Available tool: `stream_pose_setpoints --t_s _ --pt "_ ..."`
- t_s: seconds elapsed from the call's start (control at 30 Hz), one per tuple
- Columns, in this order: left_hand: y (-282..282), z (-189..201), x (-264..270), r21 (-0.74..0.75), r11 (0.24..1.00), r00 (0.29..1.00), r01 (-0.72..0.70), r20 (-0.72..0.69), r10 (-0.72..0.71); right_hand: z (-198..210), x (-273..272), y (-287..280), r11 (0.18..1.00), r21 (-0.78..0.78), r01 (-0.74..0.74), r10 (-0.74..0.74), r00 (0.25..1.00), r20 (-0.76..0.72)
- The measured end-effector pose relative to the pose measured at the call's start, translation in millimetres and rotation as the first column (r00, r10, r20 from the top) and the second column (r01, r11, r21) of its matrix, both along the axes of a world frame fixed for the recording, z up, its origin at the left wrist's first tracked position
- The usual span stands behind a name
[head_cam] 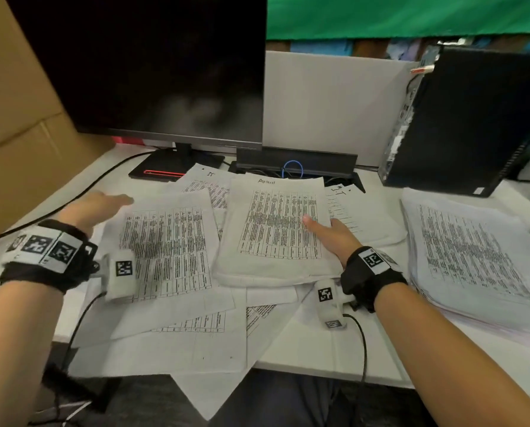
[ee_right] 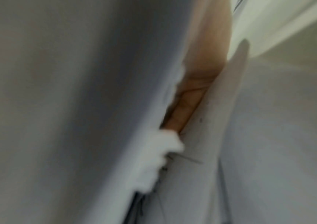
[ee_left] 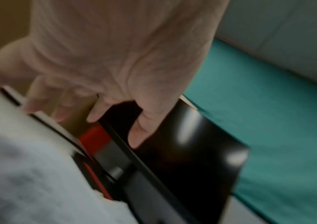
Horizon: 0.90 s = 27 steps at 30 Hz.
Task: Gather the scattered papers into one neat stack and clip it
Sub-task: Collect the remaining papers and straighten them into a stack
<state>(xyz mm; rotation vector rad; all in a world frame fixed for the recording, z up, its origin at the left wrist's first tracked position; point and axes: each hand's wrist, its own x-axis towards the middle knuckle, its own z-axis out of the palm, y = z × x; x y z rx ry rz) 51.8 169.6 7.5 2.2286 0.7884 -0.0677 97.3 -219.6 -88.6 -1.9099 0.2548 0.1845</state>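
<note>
Printed sheets lie scattered and overlapping across the white desk. My right hand grips a thin bundle of papers at its right edge, thumb on top and fingers hidden beneath it. In the right wrist view the right hand is wedged between blurred sheets. My left hand hovers open at the far left edge of the scattered sheets, holding nothing. The left wrist view shows the left hand with straight fingers above the desk. No clip shows in any view.
A thick separate pile of papers sits at the right. Behind the sheets stand a dark monitor on its base and a black computer tower. A cardboard box borders the left. Some sheets overhang the front edge.
</note>
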Motion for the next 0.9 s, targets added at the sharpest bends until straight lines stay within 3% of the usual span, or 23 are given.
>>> stream_pose_setpoints --t_s 0.1,0.2,0.37,0.47,0.53,0.63,0.8,0.9 --pt "22 -20 -14 -0.098 0.995 0.979 -0.006 -0.201 -0.013 -3 5 1 0.999 -0.033 0.027 -0.027 1.0 0.008" --pt "15 -28 -18 0.067 0.983 0.96 0.17 -0.234 -0.151 -2 5 1 0.999 -0.01 0.036 -0.035 0.999 0.035" --pt "-13 -22 -10 0.21 0.916 0.939 0.342 -0.033 -0.343 0 1 1 0.998 0.036 -0.054 0.052 0.997 0.053" --pt "-23 5 -12 0.377 0.89 0.915 0.256 0.202 -0.348 0 0 0 0.998 0.023 -0.066 0.065 0.996 0.053" --pt "-25 28 -16 0.509 0.853 0.844 0.117 0.402 -0.355 0 1 0 0.997 0.023 -0.075 0.073 0.996 0.045" --pt "-21 55 -18 0.594 0.804 0.703 0.007 0.569 -0.427 1 1 0 0.997 0.034 -0.072 0.071 0.997 0.04" --pt "-13 103 -4 0.485 0.871 0.542 -0.078 0.754 -0.371 2 -2 0 0.996 0.061 -0.066 0.065 0.998 0.018" --pt "-35 139 -9 0.501 0.861 0.481 -0.088 0.778 -0.404 11 -8 -3 0.989 0.127 -0.071 0.08 0.994 -0.071"
